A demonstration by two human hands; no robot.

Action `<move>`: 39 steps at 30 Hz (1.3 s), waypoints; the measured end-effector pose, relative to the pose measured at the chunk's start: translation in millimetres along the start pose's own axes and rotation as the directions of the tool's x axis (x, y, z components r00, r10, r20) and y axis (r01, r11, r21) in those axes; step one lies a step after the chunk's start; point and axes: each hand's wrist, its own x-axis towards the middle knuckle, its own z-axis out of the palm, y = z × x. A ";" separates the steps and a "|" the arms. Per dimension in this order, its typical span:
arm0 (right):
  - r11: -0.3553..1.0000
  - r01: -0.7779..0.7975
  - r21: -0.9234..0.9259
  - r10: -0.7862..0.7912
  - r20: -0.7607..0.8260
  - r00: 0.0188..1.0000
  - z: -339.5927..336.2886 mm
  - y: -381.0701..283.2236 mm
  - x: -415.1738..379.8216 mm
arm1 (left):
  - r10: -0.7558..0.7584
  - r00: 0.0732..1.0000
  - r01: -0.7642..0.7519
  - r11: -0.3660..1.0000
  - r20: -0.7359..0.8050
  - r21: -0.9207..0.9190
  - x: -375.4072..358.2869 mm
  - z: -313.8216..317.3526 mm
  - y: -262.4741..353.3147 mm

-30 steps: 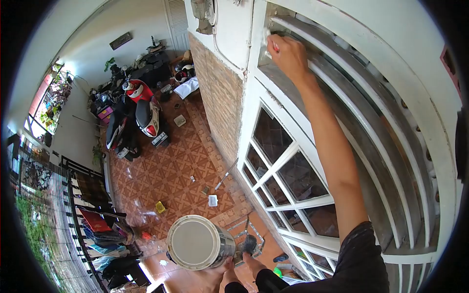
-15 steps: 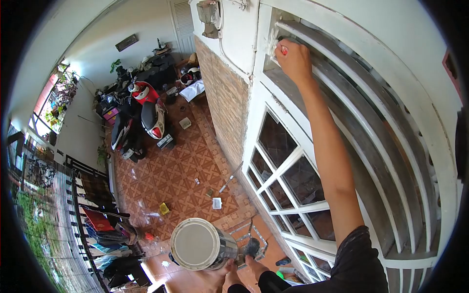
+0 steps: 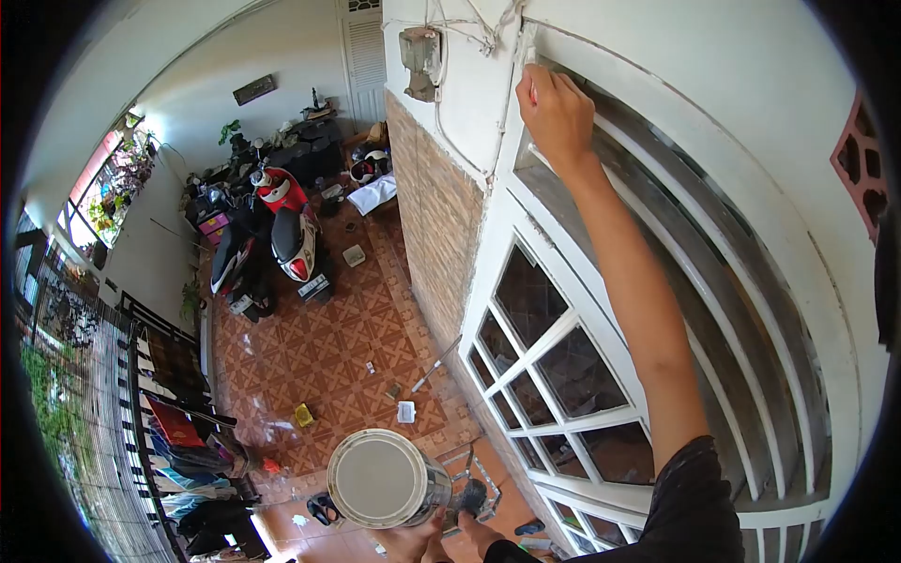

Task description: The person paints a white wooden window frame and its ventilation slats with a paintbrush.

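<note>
A right hand (image 3: pixel 557 117) clenches a small brush (image 3: pixel 534 94), high above and to the right of a can (image 3: pixel 377 479), as I watch from afar through the head camera. I see its fingers curled tight; a spot of red shows between them, and a pale tip meets the corner of a white frame (image 3: pixel 530 42), though I cannot confirm contact. The fist hides most of the tool, and the bare forearm crosses in front of curved slats (image 3: pixel 727 253) right of the can. The left hand (image 3: pixel 408 542) grasps the can at its lower edge, its fingers largely hidden from me. The can's round top is pale grey; whether paint or lid, I cannot tell. Up and right of the can stands a paned door (image 3: pixel 554 336). Beyond the can, on a patterned tile floor (image 3: pixel 328 347), I pick out a white tray (image 3: pixel 405 412) and a yellow item (image 3: pixel 303 415). Clothes (image 3: pixel 178 422) hang to the can's left. Farthest beyond it, parked motorbikes (image 3: pixel 293 249) stand before a cluttered white wall (image 3: pixel 300 56).
</note>
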 end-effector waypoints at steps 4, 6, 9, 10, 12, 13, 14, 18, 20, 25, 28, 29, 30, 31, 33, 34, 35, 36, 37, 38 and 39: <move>1.000 0.017 -0.023 -0.017 0.000 1.000 32.4 7.6 10.7 | 0.008 1.000 -0.008 1.000 -0.010 -0.001 -1.4 -4.1 -1.5; 0.998 0.028 -0.059 -0.025 0.054 0.998 41.3 8.2 9.0 | 0.013 1.000 -0.013 1.000 -0.011 -0.001 1.4 -5.4 -0.8; 0.969 -0.218 -0.114 0.238 0.210 0.948 44.3 9.0 6.7 | 0.024 0.999 -0.024 1.000 -0.023 0.000 1.8 -10.2 -2.8; 0.964 -0.236 -0.121 0.260 0.262 0.930 43.1 8.1 12.1 | 0.027 0.999 -0.027 1.000 -0.023 -0.002 1.4 -12.0 -2.6; 0.953 -0.270 -0.140 0.303 0.368 0.879 38.5 5.8 20.1 | 0.032 0.999 -0.032 0.999 -0.025 0.002 2.2 -16.2 -3.3; 0.947 -0.287 -0.146 0.322 0.391 0.862 38.5 6.2 18.7 | 0.037 0.999 -0.037 0.999 -0.026 0.002 2.1 -18.2 -3.5; 0.941 -0.301 -0.152 0.337 0.415 0.845 38.1 5.7 17.1 | 0.038 0.999 -0.038 0.999 -0.027 -0.001 2.0 -20.2 -2.8; 0.930 -0.345 -0.123 0.358 0.500 0.788 26.5 -4.5 9.2 | 0.057 0.998 -0.057 0.998 -0.030 -0.007 1.9 -30.4 -2.8; 0.936 -0.332 -0.113 0.346 0.459 0.818 13.3 -14.9 13.2 | 0.075 0.997 -0.075 0.997 -0.031 0.001 2.1 -35.0 -3.8; 0.994 -0.095 -0.061 0.103 0.141 0.985 23.4 -4.0 25.1 | -0.071 0.997 0.069 0.971 -0.002 -0.228 10.8 -41.6 10.2; 0.987 -0.087 -0.136 0.108 0.158 0.982 40.4 7.0 30.2 | -0.345 0.939 0.300 0.812 0.004 -0.501 12.5 -41.6 24.2; 0.981 -0.111 -0.157 0.141 0.195 0.971 43.0 7.9 30.3 | -0.117 0.993 0.107 0.967 -0.031 -0.232 9.9 -41.1 12.3; 0.976 -0.131 -0.177 0.171 0.233 0.957 45.1 9.4 30.7 | 0.116 0.991 -0.113 0.992 -0.064 0.058 7.2 -40.7 0.3; 0.970 -0.183 -0.159 0.220 0.262 0.940 42.5 9.6 36.4 | 0.152 0.986 -0.146 0.985 -0.067 0.089 8.2 -40.0 0.2; 0.949 -0.289 -0.125 0.314 0.320 0.894 34.9 13.3 51.2 | 0.086 0.994 -0.086 0.996 -0.061 0.013 11.3 -39.1 2.2; 0.949 -0.287 -0.130 0.315 0.333 0.889 34.3 16.3 56.7 | 0.066 0.996 -0.067 0.998 -0.060 -0.006 11.7 -38.9 3.7; 0.949 -0.284 -0.137 0.315 0.346 0.884 33.0 19.6 63.1 | 0.059 0.997 -0.060 0.998 -0.059 -0.014 11.0 -39.3 5.0; 0.949 -0.280 -0.147 0.315 0.361 0.878 30.4 22.7 69.0 | 0.052 0.997 -0.054 0.998 -0.059 -0.020 9.5 -39.3 5.3; 0.942 -0.303 -0.142 0.335 0.375 0.864 29.6 25.9 77.6 | 0.051 0.997 -0.053 0.998 -0.057 -0.026 9.4 -39.4 5.8; 0.935 -0.327 -0.137 0.355 0.391 0.849 29.2 27.3 85.8 | 0.051 0.997 -0.053 0.998 -0.055 -0.031 8.4 -39.7 5.8; 0.926 -0.354 -0.132 0.376 0.405 0.833 28.2 27.7 92.5 | 0.054 0.997 -0.055 0.998 -0.052 -0.030 7.6 -41.0 6.1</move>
